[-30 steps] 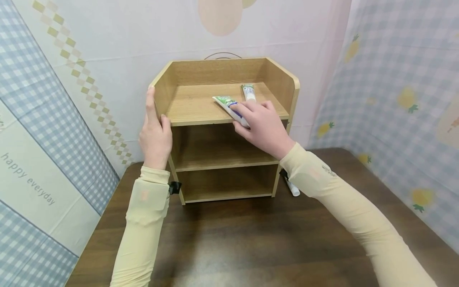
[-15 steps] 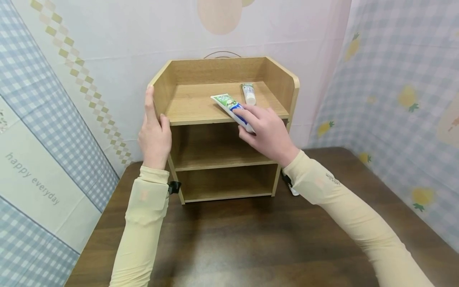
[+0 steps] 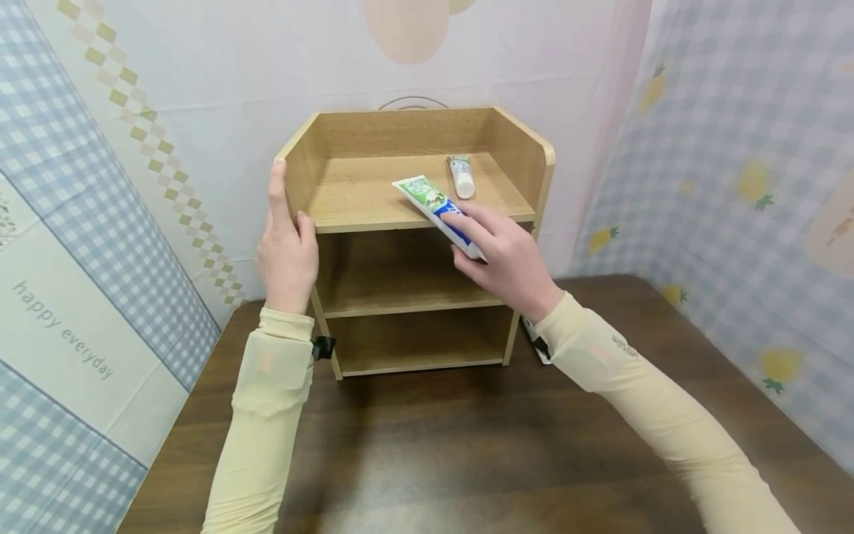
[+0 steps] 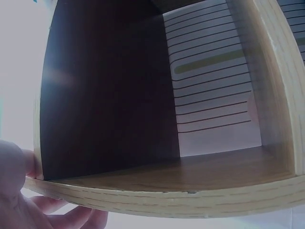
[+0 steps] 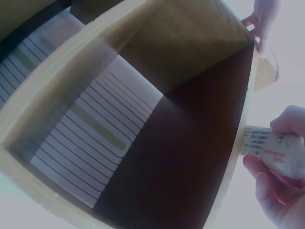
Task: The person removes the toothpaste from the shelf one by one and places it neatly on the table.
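A wooden tabletop shelf (image 3: 427, 222) stands upright in the middle of the head view. My right hand (image 3: 510, 256) grips a white, green and blue toothpaste tube (image 3: 434, 204) by its lower part, thumb below and fingers on top. The tube slants over the front edge of the shelf's top board, its flat end toward the back left. My palm hides its cap end. My left hand (image 3: 288, 256) holds the shelf's left side panel (image 3: 308, 163), thumb at the front edge. In the left wrist view, its fingers (image 4: 71, 217) show outside the board.
A smaller white and green tube (image 3: 462, 176) lies on the top board, near the right side panel. Another white tube (image 3: 537, 343) lies on the brown table (image 3: 427, 445) right of the shelf, partly hidden by my right wrist. Patterned cloth (image 3: 574, 67) hangs behind.
My right hand has moved down and to the right along the toothpaste tube, with more of its print showing now. The left hand has stayed on the side panel.
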`<state>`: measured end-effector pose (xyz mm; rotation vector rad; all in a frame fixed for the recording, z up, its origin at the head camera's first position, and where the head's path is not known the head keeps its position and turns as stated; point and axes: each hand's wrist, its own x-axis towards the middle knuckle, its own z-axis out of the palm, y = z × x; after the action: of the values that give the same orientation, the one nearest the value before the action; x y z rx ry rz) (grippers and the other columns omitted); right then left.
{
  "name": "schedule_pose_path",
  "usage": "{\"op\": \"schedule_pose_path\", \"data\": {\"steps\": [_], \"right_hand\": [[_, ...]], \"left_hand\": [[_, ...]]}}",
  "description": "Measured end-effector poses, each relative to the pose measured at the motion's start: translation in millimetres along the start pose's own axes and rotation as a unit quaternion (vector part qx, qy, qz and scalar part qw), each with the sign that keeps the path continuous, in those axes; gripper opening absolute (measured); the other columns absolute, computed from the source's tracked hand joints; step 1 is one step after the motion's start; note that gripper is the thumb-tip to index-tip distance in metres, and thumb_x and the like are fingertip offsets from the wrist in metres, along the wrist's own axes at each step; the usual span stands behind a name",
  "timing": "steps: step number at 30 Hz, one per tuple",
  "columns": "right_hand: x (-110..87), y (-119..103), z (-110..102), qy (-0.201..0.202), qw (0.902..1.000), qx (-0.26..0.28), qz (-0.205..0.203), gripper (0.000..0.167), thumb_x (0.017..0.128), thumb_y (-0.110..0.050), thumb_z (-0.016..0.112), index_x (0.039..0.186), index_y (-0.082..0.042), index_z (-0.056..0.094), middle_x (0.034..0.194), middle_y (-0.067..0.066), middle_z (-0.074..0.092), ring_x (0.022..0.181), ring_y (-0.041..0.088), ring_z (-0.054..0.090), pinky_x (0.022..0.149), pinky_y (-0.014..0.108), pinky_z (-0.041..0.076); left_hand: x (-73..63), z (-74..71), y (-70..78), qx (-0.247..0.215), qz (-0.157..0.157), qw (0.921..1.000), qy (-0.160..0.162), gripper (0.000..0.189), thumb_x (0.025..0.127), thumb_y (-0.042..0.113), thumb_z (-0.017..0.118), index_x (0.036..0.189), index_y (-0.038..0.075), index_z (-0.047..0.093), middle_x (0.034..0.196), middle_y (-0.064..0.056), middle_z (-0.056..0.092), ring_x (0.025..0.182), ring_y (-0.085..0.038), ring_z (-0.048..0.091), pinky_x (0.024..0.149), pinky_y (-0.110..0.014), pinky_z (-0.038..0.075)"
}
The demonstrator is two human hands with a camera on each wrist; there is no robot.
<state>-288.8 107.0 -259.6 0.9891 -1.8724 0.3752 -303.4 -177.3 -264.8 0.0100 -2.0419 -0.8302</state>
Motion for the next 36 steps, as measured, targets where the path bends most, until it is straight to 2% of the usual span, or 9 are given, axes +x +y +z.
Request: {"op": "schedule_pose_path", "data": {"steps": [6,14,21,27,31,36], "right_hand": [[-14.1,1,-5,0.029,0.9993,0.002,-0.021,0.038,0.082,-0.007,0.067,0.12,-0.006,0.065,0.119,0.017,0.066,0.097,0.031,0.067,0.083,0.042,0.055],[-37.9,5,-6,0.072,0.9959,0.023,-0.05,0.04,0.077,-0.004,0.07,0.118,-0.005,0.068,0.119,0.02,0.067,0.096,0.033,0.067,0.08,0.044,0.055],[-61.8,1,-12,0.106,0.992,0.018,-0.066,0.029,0.089,-0.014,0.061,0.115,-0.005,0.068,0.116,0.02,0.068,0.084,0.032,0.066,0.071,0.044,0.055],[-80.0,-7,-21,0.133,0.9874,0.019,-0.084,0.026,0.09,-0.015,0.06,0.111,-0.004,0.07,0.113,0.021,0.07,0.077,0.03,0.065,0.064,0.042,0.054],[-89.5,-9,-26,0.13,0.9875,0.021,-0.087,0.025,0.091,-0.015,0.06,0.11,-0.003,0.071,0.112,0.022,0.07,0.073,0.03,0.063,0.061,0.039,0.052],[-101.5,-11,-31,0.103,0.9894,0.021,-0.101,0.025,0.092,-0.015,0.058,0.109,-0.003,0.071,0.111,0.022,0.07,0.07,0.028,0.061,0.056,0.035,0.049]], "left_hand": [[-1.0,-0.2,0.4,-0.001,0.0,1.0,-0.002,0.065,0.095,0.015,0.039,0.15,0.044,0.018,0.154,0.005,0.04,0.057,-0.029,0.033,0.051,-0.037,0.029],[-0.2,-0.2,-1.5,-0.005,0.002,1.0,0.005,0.064,0.095,0.015,0.038,0.15,0.043,0.02,0.156,0.015,0.033,0.058,-0.03,0.032,0.052,-0.037,0.028],[-1.0,-0.1,-0.7,-0.006,0.0,0.9999,0.008,0.064,0.095,0.014,0.038,0.15,0.043,0.021,0.155,0.015,0.035,0.059,-0.031,0.033,0.053,-0.038,0.029],[-0.7,0.2,-0.2,-0.007,0.002,1.0,0.006,0.064,0.095,0.014,0.038,0.15,0.042,0.02,0.155,0.01,0.038,0.058,-0.029,0.032,0.052,-0.037,0.028],[0.3,0.1,-0.2,-0.008,0.001,0.9999,0.009,0.064,0.095,0.014,0.038,0.15,0.042,0.02,0.154,0.009,0.04,0.059,-0.029,0.032,0.052,-0.037,0.028],[-0.6,0.4,-0.6,-0.007,-0.002,1.0,0.006,0.064,0.095,0.015,0.038,0.15,0.042,0.02,0.154,0.01,0.038,0.058,-0.03,0.033,0.052,-0.037,0.028]]}}
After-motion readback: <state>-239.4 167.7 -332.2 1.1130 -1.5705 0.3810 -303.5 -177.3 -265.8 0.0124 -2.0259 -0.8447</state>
